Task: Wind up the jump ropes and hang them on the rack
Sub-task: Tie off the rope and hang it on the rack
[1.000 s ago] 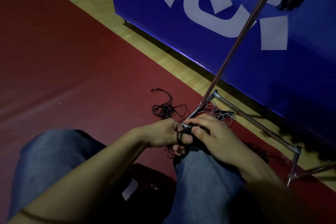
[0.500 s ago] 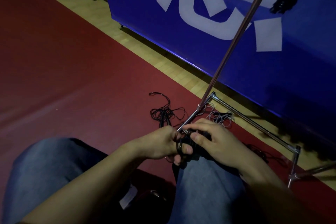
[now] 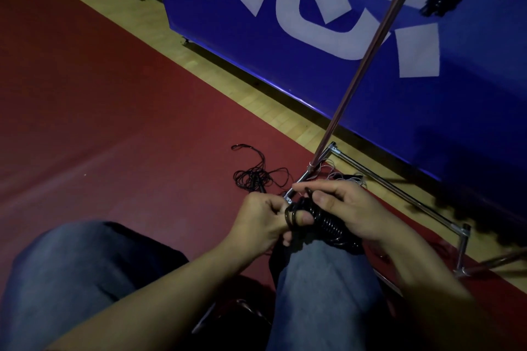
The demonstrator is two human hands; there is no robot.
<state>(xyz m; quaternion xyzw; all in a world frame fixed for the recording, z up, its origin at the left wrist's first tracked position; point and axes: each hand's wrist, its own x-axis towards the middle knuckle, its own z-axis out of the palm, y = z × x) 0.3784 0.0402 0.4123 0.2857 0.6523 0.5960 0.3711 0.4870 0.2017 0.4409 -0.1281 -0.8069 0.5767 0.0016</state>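
Both hands busy on a black jump rope, held low over the right knee.

The left hand point(image 3: 263, 218) grips one end of the coiled jump rope point(image 3: 320, 221), a loop round its thumb, while the right hand point(image 3: 349, 212) pinches a strand above the tight windings. Another loose rope point(image 3: 258, 177) lies tangled on the red floor point(image 3: 114, 122) just beyond, near the foot of the metal rack point(image 3: 370, 177) by the blue banner point(image 3: 370, 80).

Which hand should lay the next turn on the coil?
Probably the right hand: it pinches the loose cord above the black coil. The left hand has cord looped around its thumb, anchoring that end.
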